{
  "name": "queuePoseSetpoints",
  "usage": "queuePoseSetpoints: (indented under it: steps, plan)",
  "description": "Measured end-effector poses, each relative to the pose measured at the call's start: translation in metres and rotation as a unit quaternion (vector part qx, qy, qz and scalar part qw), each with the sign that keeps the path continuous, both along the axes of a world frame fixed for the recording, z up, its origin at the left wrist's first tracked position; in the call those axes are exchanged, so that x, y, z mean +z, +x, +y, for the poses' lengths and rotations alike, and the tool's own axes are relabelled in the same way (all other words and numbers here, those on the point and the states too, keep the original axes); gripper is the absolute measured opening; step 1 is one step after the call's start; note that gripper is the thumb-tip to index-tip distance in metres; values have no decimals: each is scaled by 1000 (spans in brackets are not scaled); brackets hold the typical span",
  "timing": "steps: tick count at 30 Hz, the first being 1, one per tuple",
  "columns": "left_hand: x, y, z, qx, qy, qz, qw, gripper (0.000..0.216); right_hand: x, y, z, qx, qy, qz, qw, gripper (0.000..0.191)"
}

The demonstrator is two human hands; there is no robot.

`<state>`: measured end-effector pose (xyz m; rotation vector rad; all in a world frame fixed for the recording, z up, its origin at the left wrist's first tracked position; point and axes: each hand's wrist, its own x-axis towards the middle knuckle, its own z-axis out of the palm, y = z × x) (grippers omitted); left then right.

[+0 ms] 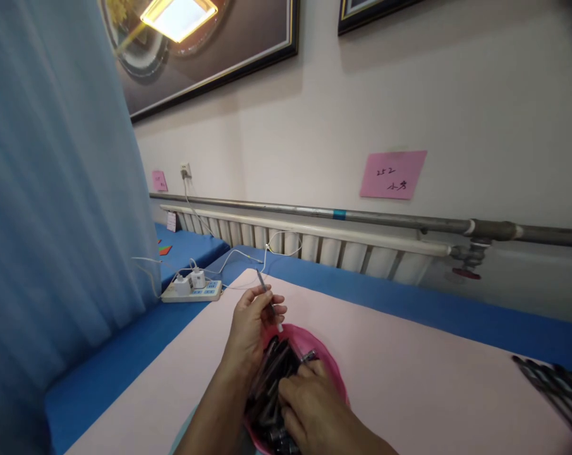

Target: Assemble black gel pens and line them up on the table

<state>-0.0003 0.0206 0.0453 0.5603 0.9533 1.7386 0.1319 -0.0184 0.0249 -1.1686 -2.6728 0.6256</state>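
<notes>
A pen [261, 282] was held by the left hand's [248, 317] fingers above the basket's [337, 373] far rim; the right hand's [310, 403] grip inside could not be determined. Rods [551, 382] were laid near the sheet's [409, 373] far edge; many pieces [277, 363] were left.

Wall [314, 139] is off-white and carries two dark-framed pictures [250, 44]; a bright rectangular light [179, 19] shows against the larger. Two pink notes [394, 175] and a socket [186, 169] are fixed lower down. Grey metal pipe [286, 208] runs above a white radiator [330, 251], behind the blue table [409, 302]. Light-blue curtain [62, 189] hangs at left.
</notes>
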Motion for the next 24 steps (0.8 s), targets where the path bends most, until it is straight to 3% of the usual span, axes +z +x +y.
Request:
queuePoseSetpoints:
  steps: [4, 7, 9, 11, 13, 16, 19, 21, 24]
  plan:
    - [-17, -2, -2, -12, 17, -42, 999, 29, -18, 2, 7, -21, -15, 35, 999, 19]
    - [-32, -2, -6, -46, 19, -66, 997, 31, -33, 5, 15, 27, -6, 69, 997, 24]
    - [-36, -2, -9, -70, 16, -66, 995, 31, -36, 9, 21, 46, -4, 115, 992, 24]
    - [-34, -3, -13, -99, 9, -62, 993, 31, -31, 15, 28, 10, -22, 200, 980, 22]
    - [-31, -2, -17, -136, -7, -48, 989, 30, -21, 25, 36, -66, -62, 304, 948, 19]
    - [-27, 2, -25, -206, -40, 0, 978, 30, -3, 43, 47, -186, -110, 437, 873, 15]
    - [-28, 12, -31, -274, -70, 53, 958, 32, 10, 56, 52, -239, -131, 519, 810, 15]
    - [-30, 19, -32, -307, -76, 83, 945, 32, 15, 60, 52, -250, -127, 544, 791, 14]
    - [-32, 28, -33, -333, -73, 118, 933, 32, 20, 61, 50, -238, -107, 542, 799, 13]
